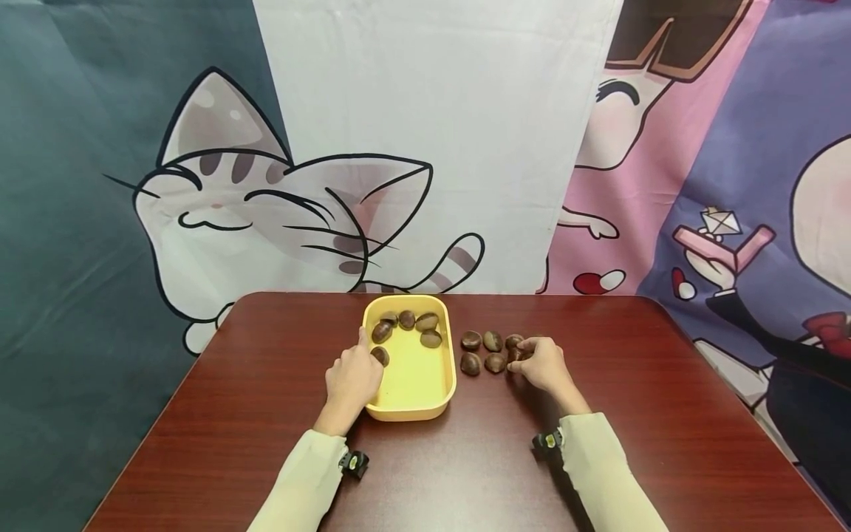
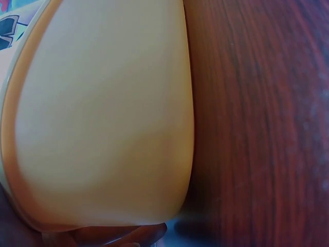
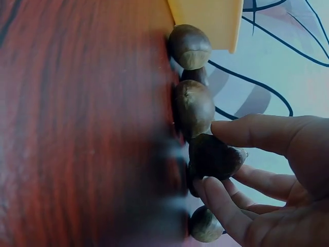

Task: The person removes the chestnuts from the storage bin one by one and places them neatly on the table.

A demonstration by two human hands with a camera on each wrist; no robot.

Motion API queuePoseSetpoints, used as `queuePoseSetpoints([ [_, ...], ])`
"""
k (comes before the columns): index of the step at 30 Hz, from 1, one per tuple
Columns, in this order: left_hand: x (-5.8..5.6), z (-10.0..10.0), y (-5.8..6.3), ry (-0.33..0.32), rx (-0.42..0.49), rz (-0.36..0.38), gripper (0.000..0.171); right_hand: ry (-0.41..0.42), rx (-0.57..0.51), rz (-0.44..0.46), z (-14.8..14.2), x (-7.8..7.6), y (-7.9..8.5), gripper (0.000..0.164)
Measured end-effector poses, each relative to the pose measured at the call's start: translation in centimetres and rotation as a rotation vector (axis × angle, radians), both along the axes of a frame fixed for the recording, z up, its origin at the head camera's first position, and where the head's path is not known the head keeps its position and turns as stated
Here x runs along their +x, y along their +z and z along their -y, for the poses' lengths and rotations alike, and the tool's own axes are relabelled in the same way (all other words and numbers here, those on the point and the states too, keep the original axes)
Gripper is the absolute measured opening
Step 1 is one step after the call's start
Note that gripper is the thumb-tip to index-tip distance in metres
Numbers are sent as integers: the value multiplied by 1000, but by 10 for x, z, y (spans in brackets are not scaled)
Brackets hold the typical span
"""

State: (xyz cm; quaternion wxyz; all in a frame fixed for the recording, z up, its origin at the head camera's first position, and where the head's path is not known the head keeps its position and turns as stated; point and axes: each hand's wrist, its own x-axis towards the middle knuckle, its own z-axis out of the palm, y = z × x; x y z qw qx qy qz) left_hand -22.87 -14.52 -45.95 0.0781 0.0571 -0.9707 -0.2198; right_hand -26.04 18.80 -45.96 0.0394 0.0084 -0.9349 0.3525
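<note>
A yellow plastic tray (image 1: 408,391) sits on the table with several brown chestnuts (image 1: 427,321) inside, mostly toward its far end. My left hand (image 1: 354,378) holds the tray's left side, the index finger lying along the rim. Seen from the left wrist, the tray's outer wall (image 2: 103,118) fills much of the view and fingers show at its lower edge. To the right of the tray, several chestnuts (image 1: 470,363) stand in two short rows. At the right end of these rows, my right hand (image 1: 548,367) pinches a dark chestnut (image 3: 216,157) between thumb and fingers.
The reddish-brown wooden table (image 1: 266,399) extends to both sides of the tray. Behind its far edge hangs a cloth backdrop (image 1: 439,89) with cartoon figures. Another chestnut (image 3: 205,225) lies beneath the right fingers in the right wrist view.
</note>
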Motion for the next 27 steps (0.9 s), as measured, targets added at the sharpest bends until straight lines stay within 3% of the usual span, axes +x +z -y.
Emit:
queuePoseSetpoints([
  [11,1,0,2,-4,6,19,64,19,36,-9,-2,-1,-6,37],
  [16,2,0,0,-6,8,-14,63,9,53,-9,0,2,-4,37],
  [20,3,0,0,1,6,-26,62,-3,57,-23,7,7,4,37],
  [27,2,0,0,4,6,-35,62,47,50,-117,36,6,27,39],
])
